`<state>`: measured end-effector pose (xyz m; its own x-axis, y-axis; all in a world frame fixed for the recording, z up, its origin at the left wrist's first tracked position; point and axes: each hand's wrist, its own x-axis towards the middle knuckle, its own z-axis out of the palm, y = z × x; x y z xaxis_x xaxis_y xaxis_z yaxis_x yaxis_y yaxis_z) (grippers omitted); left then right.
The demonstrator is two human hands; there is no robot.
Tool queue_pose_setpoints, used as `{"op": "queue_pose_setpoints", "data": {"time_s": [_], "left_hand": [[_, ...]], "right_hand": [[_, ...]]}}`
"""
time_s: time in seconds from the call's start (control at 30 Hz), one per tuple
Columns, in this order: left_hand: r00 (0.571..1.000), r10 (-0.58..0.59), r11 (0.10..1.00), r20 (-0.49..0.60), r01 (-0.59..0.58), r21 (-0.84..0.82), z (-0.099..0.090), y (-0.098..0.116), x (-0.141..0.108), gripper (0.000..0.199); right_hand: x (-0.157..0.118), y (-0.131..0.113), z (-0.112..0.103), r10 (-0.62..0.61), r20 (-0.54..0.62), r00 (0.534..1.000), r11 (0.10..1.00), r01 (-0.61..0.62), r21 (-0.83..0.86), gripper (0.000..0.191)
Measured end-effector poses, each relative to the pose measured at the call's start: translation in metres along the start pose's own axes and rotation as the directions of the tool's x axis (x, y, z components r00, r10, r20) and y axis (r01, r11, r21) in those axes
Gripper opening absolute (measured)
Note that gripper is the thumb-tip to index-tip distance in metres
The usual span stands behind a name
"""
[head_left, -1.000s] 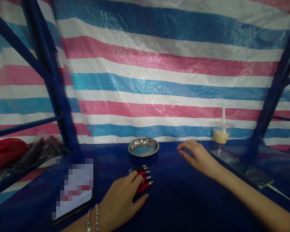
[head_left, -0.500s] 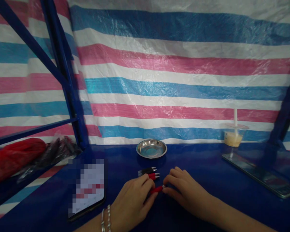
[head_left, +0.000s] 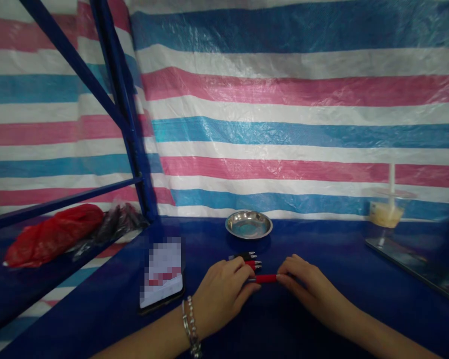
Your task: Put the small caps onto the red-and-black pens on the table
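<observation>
Makeshift booth or stall, exact kind unclear

I see a blue table [head_left: 209,232] set against striped plastic sheeting [head_left: 284,119] that serves as the wall, with blue metal bars [head_left: 129,119] at its side. A drink cup [head_left: 386,214], phone [head_left: 164,274] and bags [head_left: 60,234] give me a casual, temporary space; I can't tell whether it sells anything.

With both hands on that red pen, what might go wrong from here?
The pen is pinched near its ends by the left hand and right hand, so uneven pressure could make it twist or slip.
The left hand lies right against the other pens, partly hiding them; a small shift might knock them out of line.
The dish sits just beyond those pens, so a forward push could bump it.
</observation>
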<state>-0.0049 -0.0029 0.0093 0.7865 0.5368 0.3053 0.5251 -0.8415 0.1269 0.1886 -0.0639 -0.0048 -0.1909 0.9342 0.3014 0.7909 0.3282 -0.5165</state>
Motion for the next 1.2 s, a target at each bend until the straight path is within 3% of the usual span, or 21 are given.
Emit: {"op": "queue_pose_setpoints", "data": {"time_s": [0.3, 0.53, 0.63, 0.83, 1.0, 1.2], "left_hand": [[0.999, 0.043, 0.998, -0.003, -0.042, 0.039, 0.0008, 0.0022, -0.0034, 0.026], [0.997, 0.070, 0.998, -0.022, -0.070, 0.006, 0.0019, 0.0011, -0.0040, 0.028], [0.997, 0.067, 0.998, -0.032, -0.067, 0.001, 0.0034, 0.0002, -0.0028, 0.029], [0.996, 0.072, 0.997, -0.050, -0.074, -0.028, 0.0016, -0.0003, -0.0001, 0.027], [0.997, 0.066, 0.997, -0.048, -0.068, -0.036, 0.0026, -0.0018, 0.0000, 0.028], [0.997, 0.064, 0.998, -0.043, -0.065, -0.027, 0.0037, -0.0015, -0.0002, 0.028]], "right_hand": [[-0.0003, 0.0039, 0.0047, 0.005, 0.027, 1.000, 0.999, -0.006, 0.036, 0.031], [-0.0040, 0.0007, 0.0032, -0.038, -0.060, 0.997, 0.996, 0.033, -0.082, 0.011], [-0.0035, 0.0007, 0.0013, -0.007, -0.063, 0.998, 0.996, 0.001, -0.093, 0.011], [0.0009, 0.0033, -0.0002, -0.028, -0.034, 0.999, 0.999, 0.029, 0.026, 0.029], [0.0011, 0.0053, -0.0011, -0.011, -0.057, 0.998, 0.998, 0.015, 0.066, 0.015], [0.0011, 0.0001, 0.0026, 0.026, -0.005, 1.000, 0.925, -0.022, 0.380, 0.026]]}}
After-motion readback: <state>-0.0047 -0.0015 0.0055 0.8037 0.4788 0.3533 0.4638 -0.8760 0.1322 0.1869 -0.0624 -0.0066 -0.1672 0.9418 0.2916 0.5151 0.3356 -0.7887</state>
